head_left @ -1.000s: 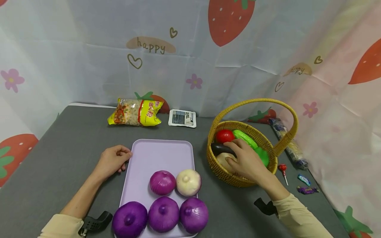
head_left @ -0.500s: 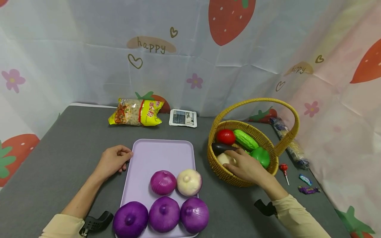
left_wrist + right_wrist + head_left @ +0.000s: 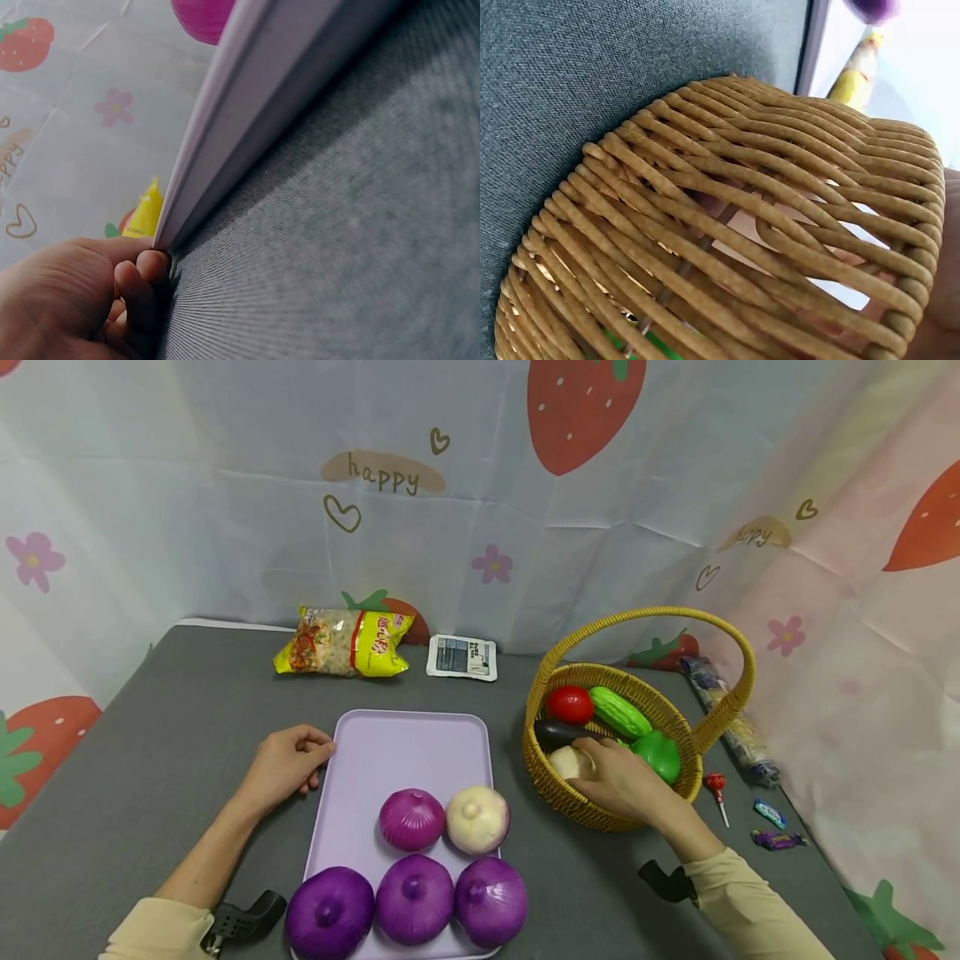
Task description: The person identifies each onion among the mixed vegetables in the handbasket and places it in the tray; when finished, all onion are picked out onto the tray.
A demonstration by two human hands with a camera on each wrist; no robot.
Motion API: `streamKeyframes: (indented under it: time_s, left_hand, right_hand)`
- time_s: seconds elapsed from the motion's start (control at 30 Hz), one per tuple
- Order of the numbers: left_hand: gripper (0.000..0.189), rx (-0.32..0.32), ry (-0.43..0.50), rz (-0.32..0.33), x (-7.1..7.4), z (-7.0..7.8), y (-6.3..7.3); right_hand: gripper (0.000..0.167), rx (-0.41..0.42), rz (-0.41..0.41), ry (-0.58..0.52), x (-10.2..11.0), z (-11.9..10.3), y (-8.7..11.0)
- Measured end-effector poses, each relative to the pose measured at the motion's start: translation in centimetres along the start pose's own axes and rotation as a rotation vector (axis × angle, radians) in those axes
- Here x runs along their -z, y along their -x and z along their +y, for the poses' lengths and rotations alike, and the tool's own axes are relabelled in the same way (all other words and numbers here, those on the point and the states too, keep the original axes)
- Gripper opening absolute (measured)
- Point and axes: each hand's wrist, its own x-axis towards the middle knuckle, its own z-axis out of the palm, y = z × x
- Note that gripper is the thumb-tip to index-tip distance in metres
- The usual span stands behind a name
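In the head view my left hand [image 3: 288,764] pinches the left rim of a lilac tray [image 3: 408,747] between thumb and curled finger. The left wrist view shows that hold close up, the thumb on top of the rim. Inside a yellow wicker basket [image 3: 551,793] my right hand [image 3: 618,781] grips a pale round onion [image 3: 570,763], thumb on the near side and fingers on the far side. Beside the onion lie a dark eggplant [image 3: 558,733], a red tomato [image 3: 570,704], a green cucumber [image 3: 621,712] and a green pepper [image 3: 658,755]. Basket weave [image 3: 705,187] hides most of this hand in the right wrist view.
Several purple onions [image 3: 415,899] and a white onion [image 3: 477,820] fill the tray's near half. A yellow food bag [image 3: 341,643] and a white packet [image 3: 461,657] lie behind. Right of the basket are a lollipop [image 3: 716,789], wrapped candies [image 3: 778,840] and a long package [image 3: 735,727].
My right hand has moved down and nearer from above the eggplant, its fingers settling around the pale onion. Cucumber and pepper show more fully. My left hand stays on the tray rim.
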Motion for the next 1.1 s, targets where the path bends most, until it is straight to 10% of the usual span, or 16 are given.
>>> streamKeyframes:
  time_s: [0.43,0.73,1.1]
  left_hand:
    - [0.026,0.008,-0.005,-0.005,-0.1,0.1,0.0]
    - [0.026,0.011,0.0,-0.007,0.0,0.1,-0.1]
    - [0.027,0.008,-0.002,-0.004,0.0,0.0,-0.1]
  right_hand:
    - [0.065,-0.076,0.203,-0.004,1.2,-0.8,0.5]
    - [0.063,0.132,0.563,-0.087,3.5,-3.7,0.9]
    - [0.059,0.298,0.45,-0.016,2.4,-9.7,-2.1]
